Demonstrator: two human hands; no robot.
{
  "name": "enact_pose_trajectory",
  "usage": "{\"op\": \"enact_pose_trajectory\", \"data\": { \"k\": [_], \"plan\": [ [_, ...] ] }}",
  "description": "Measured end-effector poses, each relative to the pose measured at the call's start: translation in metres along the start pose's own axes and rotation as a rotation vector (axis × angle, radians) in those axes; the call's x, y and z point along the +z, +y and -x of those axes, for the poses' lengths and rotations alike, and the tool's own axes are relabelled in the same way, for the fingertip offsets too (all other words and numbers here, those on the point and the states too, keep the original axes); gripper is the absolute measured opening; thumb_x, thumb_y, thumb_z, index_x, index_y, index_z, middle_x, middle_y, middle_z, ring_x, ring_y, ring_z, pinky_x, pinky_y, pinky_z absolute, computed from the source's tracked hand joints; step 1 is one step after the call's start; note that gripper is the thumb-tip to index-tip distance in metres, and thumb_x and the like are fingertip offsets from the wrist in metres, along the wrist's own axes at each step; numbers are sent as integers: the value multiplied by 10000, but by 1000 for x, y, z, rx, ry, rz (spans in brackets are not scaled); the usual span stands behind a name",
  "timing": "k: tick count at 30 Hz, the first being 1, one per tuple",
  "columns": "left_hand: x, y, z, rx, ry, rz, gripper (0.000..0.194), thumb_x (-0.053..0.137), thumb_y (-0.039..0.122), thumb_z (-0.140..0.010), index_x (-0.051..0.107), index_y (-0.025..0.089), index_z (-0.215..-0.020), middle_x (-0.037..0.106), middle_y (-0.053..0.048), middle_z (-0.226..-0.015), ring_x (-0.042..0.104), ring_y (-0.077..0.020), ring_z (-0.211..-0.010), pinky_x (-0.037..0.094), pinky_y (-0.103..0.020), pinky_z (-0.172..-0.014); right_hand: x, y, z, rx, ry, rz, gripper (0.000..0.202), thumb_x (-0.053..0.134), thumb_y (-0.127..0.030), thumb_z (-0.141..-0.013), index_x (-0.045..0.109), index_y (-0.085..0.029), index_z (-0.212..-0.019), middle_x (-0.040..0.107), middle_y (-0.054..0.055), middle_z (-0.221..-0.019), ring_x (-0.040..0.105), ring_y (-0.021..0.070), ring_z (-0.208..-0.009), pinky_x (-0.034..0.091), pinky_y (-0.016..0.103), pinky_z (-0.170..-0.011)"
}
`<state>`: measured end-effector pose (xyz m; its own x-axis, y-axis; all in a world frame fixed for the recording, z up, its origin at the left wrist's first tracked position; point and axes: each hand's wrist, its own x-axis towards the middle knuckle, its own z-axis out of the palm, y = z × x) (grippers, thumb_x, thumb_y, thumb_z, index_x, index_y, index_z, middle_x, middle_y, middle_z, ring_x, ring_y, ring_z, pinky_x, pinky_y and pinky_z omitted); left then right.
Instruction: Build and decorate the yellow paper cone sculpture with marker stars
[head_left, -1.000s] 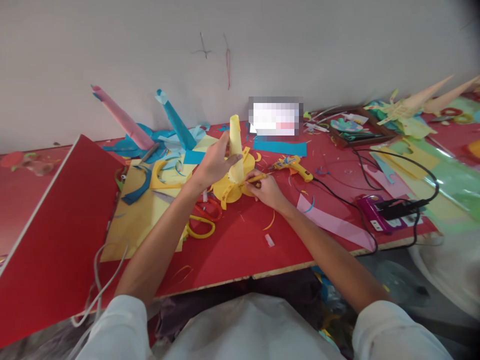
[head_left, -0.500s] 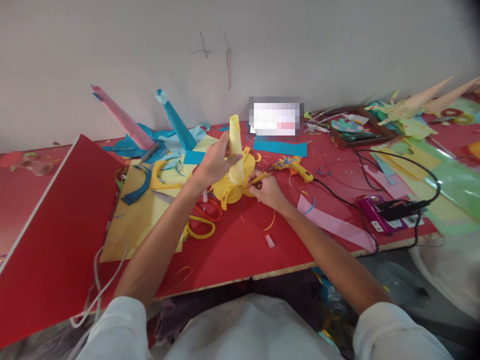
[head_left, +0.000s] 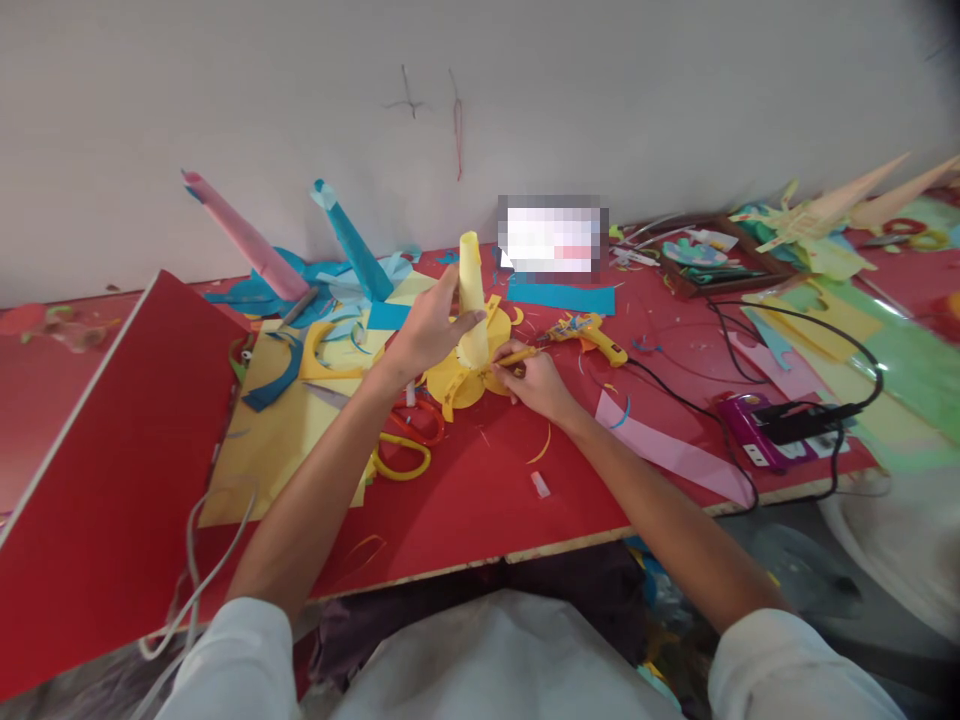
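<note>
My left hand is wrapped round a pale yellow paper tube, which stands upright on a yellow paper flower-shaped base. Dark star-like marks show on the base's petals. In my right hand is a slim yellow-orange pen, gripped close to the tip. Its point is at the base, just right of the tube's foot; I cannot tell if it touches. A yellow hot glue gun lies right of the base. To the left are red-handled scissors and yellow-handled scissors.
Blue and pink paper tubes stand tilted at the back left. Behind the base is a blurred-out screen. A purple power box with black cables sits right, near a pink paper strip. A red board slants at left.
The pen and my right fingers have shifted very slightly left over the base. My left hand and the tube are held still.
</note>
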<state>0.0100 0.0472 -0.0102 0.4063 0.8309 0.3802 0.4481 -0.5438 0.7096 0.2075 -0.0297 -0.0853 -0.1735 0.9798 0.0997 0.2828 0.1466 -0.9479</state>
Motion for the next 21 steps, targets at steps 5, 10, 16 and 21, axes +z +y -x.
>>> {"op": "enact_pose_trajectory", "data": {
  "k": [5,10,16,21],
  "plan": [
    [0,0,0,-4,-1,-8,441,716,231,-869,537,208,-1271,684,-64,-1087,692,-189,-943,611,-343,-845,0,-1,-1,6,-3,3,236,681,-431,-879,593,-217,-929,661,-16,-752,545,93,-398,424,252,-430],
    [0,0,0,0,-3,1,442,708,219,-866,538,211,-1274,683,-67,-1087,690,-198,-960,609,-341,-834,-1,-3,-1,20,-6,-10,231,681,-433,-880,591,-224,-920,649,-21,-722,542,99,-398,422,258,-428],
    [1,0,0,5,-3,10,459,710,223,-869,533,217,-1292,685,-69,-1092,694,-206,-980,619,-344,-843,-1,-3,-1,25,1,-3,202,677,-400,-874,591,-222,-915,633,-32,-698,540,98,-402,432,257,-439],
    [0,2,0,2,-8,2,465,714,227,-867,532,214,-1295,687,-67,-1084,697,-210,-988,621,-348,-853,-1,-2,-1,15,-24,-49,189,681,-375,-862,596,-213,-909,617,-35,-733,550,91,-394,414,251,-421]
  ]
}}
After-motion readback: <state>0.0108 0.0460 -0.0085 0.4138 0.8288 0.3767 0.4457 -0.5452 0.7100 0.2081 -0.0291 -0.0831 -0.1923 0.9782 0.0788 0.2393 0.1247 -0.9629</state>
